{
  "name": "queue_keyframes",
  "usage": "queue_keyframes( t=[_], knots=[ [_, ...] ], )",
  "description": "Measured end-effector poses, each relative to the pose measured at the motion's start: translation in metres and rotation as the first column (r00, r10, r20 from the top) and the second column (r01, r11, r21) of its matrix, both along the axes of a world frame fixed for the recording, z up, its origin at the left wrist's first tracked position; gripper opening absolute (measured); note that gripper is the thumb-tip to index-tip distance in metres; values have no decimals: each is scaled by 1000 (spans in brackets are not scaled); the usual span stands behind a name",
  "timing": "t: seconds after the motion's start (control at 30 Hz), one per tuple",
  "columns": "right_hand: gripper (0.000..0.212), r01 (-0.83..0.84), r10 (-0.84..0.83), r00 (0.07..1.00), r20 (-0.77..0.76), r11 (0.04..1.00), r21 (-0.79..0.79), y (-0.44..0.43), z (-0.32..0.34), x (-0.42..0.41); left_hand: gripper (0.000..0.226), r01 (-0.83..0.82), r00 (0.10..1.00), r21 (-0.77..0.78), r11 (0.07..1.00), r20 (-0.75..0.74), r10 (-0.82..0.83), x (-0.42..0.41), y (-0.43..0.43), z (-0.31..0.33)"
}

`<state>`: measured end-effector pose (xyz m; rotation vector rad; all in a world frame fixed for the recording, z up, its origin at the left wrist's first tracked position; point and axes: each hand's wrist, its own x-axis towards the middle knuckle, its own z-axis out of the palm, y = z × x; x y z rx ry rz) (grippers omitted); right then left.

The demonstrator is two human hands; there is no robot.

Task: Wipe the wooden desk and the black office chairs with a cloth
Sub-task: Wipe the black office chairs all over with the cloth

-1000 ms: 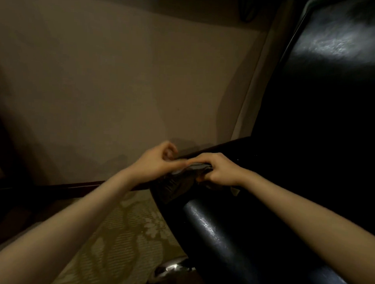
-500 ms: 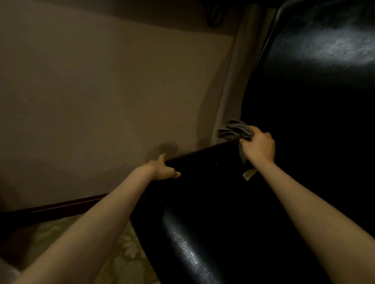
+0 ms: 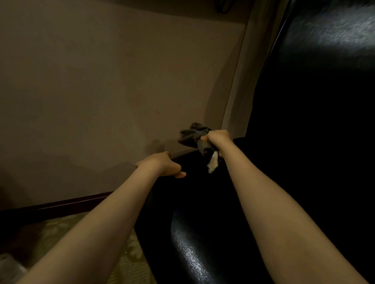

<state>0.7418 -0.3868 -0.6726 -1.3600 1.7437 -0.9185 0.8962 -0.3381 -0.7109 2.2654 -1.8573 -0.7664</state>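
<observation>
Left of my left-hand hold I see the plain beige wall (image 3: 99,85), and below it the patterned tan carpet (image 3: 122,267). My left hand (image 3: 161,164) sits on the top edge of the glossy black leather office chair (image 3: 199,259). The thumb lies on the near face and the fingers go over the far side, so I take it as a clasp, though the dim light leaves that partly a guess. Just right of that hold and a little above it, the crumpled grey cloth (image 3: 193,134) bunches out of my right hand (image 3: 217,139). That hand is fisted round it, with a pale corner dangling beneath the fist. The cloth is light, soft and shapeless, and wadded like this it should press firmly without slipping free. The leather looks slick and an office chair is apt to swivel, so steadying it by the rim beside the wiping fist seems wise.
</observation>
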Motion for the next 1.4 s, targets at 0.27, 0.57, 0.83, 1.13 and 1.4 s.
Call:
queue_keyframes(
  t=[0.27, 0.57, 0.83, 1.13, 1.4],
  knots=[
    [42, 266, -284, 674, -682, 955, -135, -4, -7, -68, 109, -55, 994, -14, 998, -97, 53, 4, -9, -9],
    [41, -135, 139, 989, -42, 987, 85, 16, -4, 46, 89, -37, 995, -89, 995, -95, 29, 4, 3, -6],
    [32, -171, 130, 947, -293, 978, -118, 10, 18, 17, 36, -264, 963, -388, 883, -161, 217, 49, 3, 10],
    [39, -267, 277, 957, -88, 958, 106, 27, -3, 66, 54, -174, 981, -461, 870, -157, 114, 46, 5, 6],
    [36, -260, 238, 955, -176, 958, -119, 19, 11, 57, 56, -235, 971, -496, 836, -168, 173, 73, 22, 20]
  ],
)
